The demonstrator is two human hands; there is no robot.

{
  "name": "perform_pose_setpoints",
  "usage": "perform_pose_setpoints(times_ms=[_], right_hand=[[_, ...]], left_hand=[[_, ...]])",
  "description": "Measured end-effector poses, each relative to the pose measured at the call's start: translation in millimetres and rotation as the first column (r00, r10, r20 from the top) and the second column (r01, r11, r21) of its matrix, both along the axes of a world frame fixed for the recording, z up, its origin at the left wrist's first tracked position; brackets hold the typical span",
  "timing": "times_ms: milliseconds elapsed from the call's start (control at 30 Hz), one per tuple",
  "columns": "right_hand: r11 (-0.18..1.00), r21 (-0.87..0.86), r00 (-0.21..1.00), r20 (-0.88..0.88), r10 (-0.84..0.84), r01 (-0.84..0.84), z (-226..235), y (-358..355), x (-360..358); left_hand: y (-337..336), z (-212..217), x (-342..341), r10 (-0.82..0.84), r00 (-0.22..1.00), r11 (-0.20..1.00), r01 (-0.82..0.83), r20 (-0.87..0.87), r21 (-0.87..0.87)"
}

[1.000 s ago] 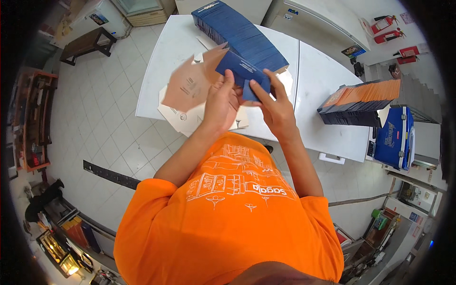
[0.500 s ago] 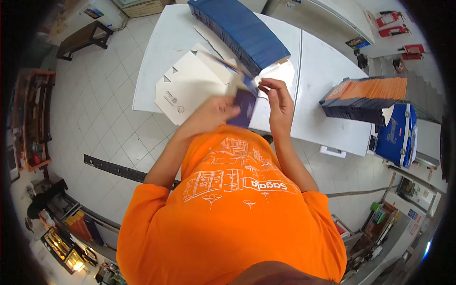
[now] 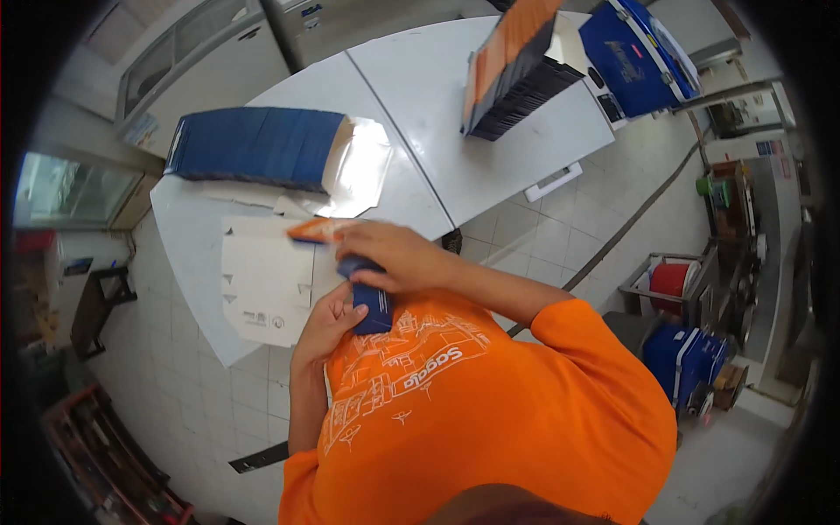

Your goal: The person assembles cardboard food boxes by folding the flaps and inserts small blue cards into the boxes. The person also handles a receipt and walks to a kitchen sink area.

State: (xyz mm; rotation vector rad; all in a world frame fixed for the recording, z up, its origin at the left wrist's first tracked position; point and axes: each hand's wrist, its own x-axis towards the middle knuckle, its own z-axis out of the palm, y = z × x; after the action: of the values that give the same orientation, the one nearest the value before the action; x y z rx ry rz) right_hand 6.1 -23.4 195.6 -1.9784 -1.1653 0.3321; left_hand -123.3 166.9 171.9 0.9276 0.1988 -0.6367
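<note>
A small dark blue carton (image 3: 374, 308) is held close against my shirt front. My left hand (image 3: 327, 322) has its fingers and thumb closed round the lower part. From above, my right hand (image 3: 398, 255) grips the carton's upper end, its fingers bent over it. An orange and blue flap (image 3: 313, 230), blurred by motion, sticks out to the left of my right fingers; whether it joins the carton cannot be made out. Beside my hands, a white die-cut card blank (image 3: 262, 284) lies flat on the table.
A long row of dark blue cartons (image 3: 249, 144) stands on the white table (image 3: 420, 96), a pale sheet (image 3: 363, 171) at its right end. An orange and black row of cartons (image 3: 516, 74) stands farther right, beside a blue case (image 3: 626, 57). Freezers (image 3: 206, 66) line the back.
My view has swung to the right, so the table sits differently. My right hand has come down onto the carton, which is now between both hands.
</note>
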Motion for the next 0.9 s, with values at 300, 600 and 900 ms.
perform_pose_setpoints(times_ms=[300,600,900], right_hand=[[0.997,0.008,0.97,-0.231,-0.073,0.077,8,-80,8],[0.941,0.118,0.926,-0.253,-0.28,0.317,2,-163,35],[0.997,-0.006,0.997,-0.001,0.077,-0.077,10,-234,87]], left_hand=[[-68,-8,49,-0.076,0.997,0.997,0.076,0.011,0.023],[-143,11,98,-0.258,0.965,0.964,0.255,0.044,0.071],[-207,3,145,-0.244,0.953,0.855,0.125,0.178,0.502]])
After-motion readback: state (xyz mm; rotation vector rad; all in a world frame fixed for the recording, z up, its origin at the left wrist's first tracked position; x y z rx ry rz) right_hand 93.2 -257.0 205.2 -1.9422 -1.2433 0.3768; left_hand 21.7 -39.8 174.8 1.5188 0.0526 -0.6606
